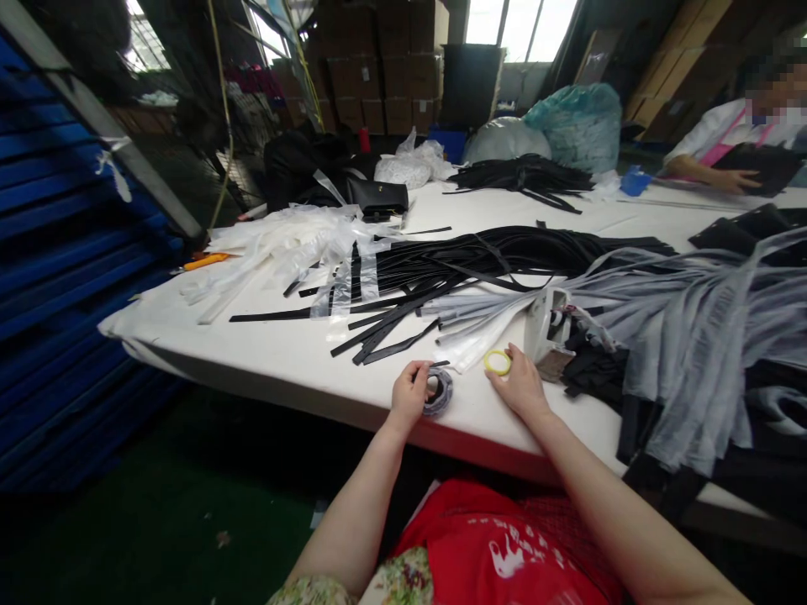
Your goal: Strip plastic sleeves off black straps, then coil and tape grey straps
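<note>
L hand (408, 393), left of the dispenser (540, 326), is nearly closed, apparently pinching a short dark strip (440, 364). Grey roll (445, 393) is right by it, also left of the dispenser; can't tell if fingers touch it. R hand (522, 385) is part-curled, thumb & fingertips on a yellow ring (498, 362), just left of the dispenser. Step in hand, prob.: fine two-handed work, strip one side, ring the other. Next move calls for a light pinch, w/ R hand kept off the dispenser. Black straps (504, 244) lie beyond the dispenser, mostly to its left; clear sleeves (687, 336) spread to its right. Co-worker (706, 139) is far beyond the dispenser, to the right, w/ a hand on dark material (766, 168).
</note>
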Demonstrator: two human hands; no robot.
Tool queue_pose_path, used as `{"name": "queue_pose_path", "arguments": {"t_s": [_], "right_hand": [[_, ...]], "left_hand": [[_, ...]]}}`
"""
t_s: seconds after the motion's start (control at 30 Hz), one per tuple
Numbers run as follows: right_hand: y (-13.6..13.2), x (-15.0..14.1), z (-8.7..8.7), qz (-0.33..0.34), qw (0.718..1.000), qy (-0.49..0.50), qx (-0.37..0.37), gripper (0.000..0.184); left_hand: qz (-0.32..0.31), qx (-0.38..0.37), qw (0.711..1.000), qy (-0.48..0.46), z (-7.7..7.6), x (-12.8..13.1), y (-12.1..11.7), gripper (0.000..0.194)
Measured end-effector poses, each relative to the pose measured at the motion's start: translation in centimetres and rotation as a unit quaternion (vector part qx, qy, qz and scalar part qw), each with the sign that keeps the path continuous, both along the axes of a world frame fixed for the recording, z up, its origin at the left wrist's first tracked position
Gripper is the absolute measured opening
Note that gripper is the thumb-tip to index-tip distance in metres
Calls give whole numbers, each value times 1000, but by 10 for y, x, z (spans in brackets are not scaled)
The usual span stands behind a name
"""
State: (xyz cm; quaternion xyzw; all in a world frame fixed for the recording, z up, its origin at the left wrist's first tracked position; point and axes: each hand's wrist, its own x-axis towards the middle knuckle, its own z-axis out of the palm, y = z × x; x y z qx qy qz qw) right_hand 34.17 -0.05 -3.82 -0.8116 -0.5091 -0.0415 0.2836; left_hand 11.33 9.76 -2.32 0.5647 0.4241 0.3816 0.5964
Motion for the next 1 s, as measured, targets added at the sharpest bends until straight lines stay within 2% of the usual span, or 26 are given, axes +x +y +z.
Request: {"name": "queue_pose_path", "arguments": {"t_s": [0.17, 0.5, 0.6, 0.7, 0.77, 0.87, 1.0], "right_hand": [[-11, -5, 8, 2, 999, -27, 31, 62], [-34, -17, 22, 68, 992, -56, 86, 47], [-39, -24, 25, 82, 993, -36, 79, 34], [-45, -32, 32, 133, 989, -4, 57, 18], [-48, -34, 39, 158, 986, 7, 59, 14], [-53, -23, 56, 157, 985, 2, 71, 12], [-65, 19, 79, 116, 991, -23, 60, 13]], "left_hand": [[-2, 3, 1000, 3, 0, 0, 1, 46], [8, -7, 1000, 10, 2, 1, -2, 44], [11, -5, 1000, 12, 5, 0, -3, 44], [7, 1, 1000, 4, 9, -1, -4, 45], [0, 8, 1000, -4, 11, -2, -3, 48], [-7, 14, 1000, -7, 11, -3, -1, 52], [-4, 10, 1000, 2, 7, -4, 1, 53]]}}
